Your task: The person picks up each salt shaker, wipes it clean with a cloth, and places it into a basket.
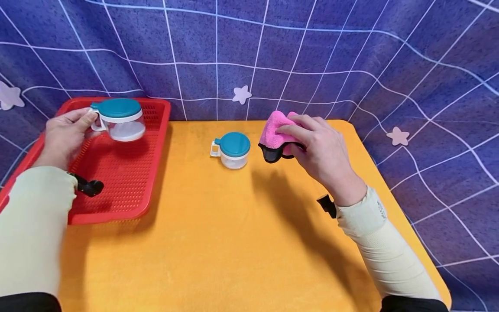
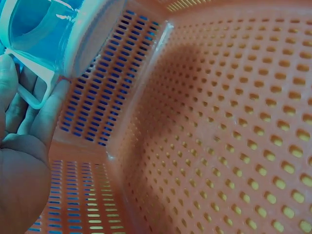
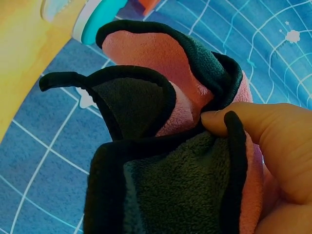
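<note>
My left hand (image 1: 68, 132) grips the white handle of a clear seasoning jar (image 1: 124, 128) with a teal lid. That jar hangs over the red basket (image 1: 117, 186), and in the left wrist view its handle (image 2: 36, 100) sits between thumb and fingers. A second seasoning jar (image 1: 234, 149) of the same kind stands upright on the orange table, its handle toward the left. To the right of it, my right hand (image 1: 323, 145) holds a bunched pink cleaning cloth (image 1: 277, 130) above the table. In the right wrist view the cloth (image 3: 180, 180) shows dark fleece and black edging, pinched by the thumb.
The perforated red basket lies along the left side of the orange table (image 1: 218, 242). A blue curtain (image 1: 234, 52) with white grid lines and stars hangs behind the table and down its right side. Small black camera mounts (image 1: 90, 187) are on both wrists.
</note>
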